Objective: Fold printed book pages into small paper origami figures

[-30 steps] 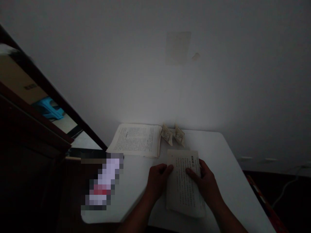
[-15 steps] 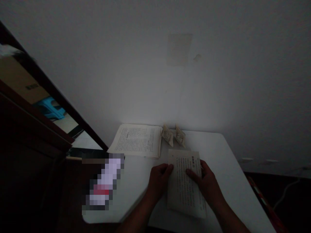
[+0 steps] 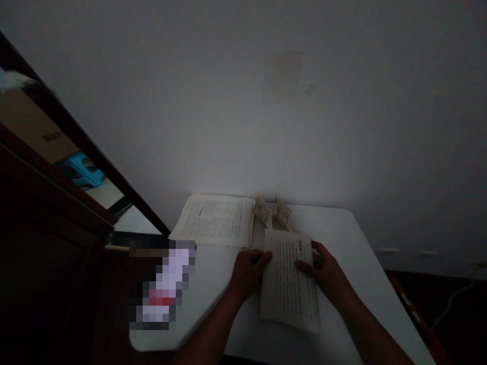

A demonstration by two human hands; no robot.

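Observation:
A printed sheet of paper [image 3: 287, 284] is held upright lengthwise between both hands, over the white table [image 3: 213, 289]. My left hand [image 3: 249, 271] pinches its left edge, thumb on the front face. On the right edge, my right hand [image 3: 323, 266] grips it with the thumb on the print and the fingers behind, partly hidden. Just beyond the sheet's top edge stand two small folded paper boats [image 3: 263, 211] made of printed paper. Left of them lies a stack of printed pages [image 3: 215, 220].
A pixelated rectangular object [image 3: 167, 281] lies at the table's left edge. The table's back edge meets a grey wall [image 3: 190, 101]. On the left, a dark-framed mirror [image 3: 87, 147] leans, showing a cardboard box and a blue stool.
Both hands have raised the sheet slightly, and its lower edge has shifted up and a little left. The boats and the page stack stay in place.

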